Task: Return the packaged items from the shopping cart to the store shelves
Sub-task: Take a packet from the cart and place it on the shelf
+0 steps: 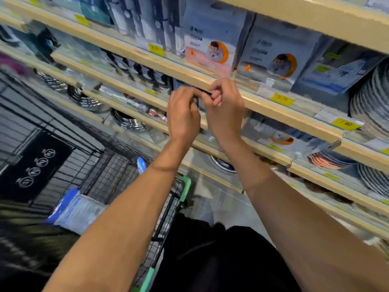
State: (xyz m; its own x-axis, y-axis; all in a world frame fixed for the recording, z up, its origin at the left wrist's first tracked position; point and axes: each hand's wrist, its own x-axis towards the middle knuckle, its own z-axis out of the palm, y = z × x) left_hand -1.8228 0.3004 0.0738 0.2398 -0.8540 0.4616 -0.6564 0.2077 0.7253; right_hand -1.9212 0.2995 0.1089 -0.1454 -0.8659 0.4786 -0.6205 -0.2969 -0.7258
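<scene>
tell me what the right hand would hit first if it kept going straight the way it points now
Most likely the wooden shelf edge right above the right hand, whose fingers are curled on something small and dark. Blur makes the depth uncertain; it might slip beneath.

Stock and signs around the aisle, much of it blurred.

Yellow price tags [156, 49] line the shelf edges from 10 o'clock to 3 o'clock. At 9 o'clock, stacks of shiny metal bowls [87, 100] sit one shelf down, with more further along. At 3 o'clock stand ribbed grey plates [370, 102], and a pinkish stack [325, 161] lies below them. At 8 o'clock a black sign with white round prohibition icons [34, 169] hangs on the wire mesh. At 6 o'clock, dark clothing [221, 260] fills the bottom, above grey floor [223, 199].
</scene>
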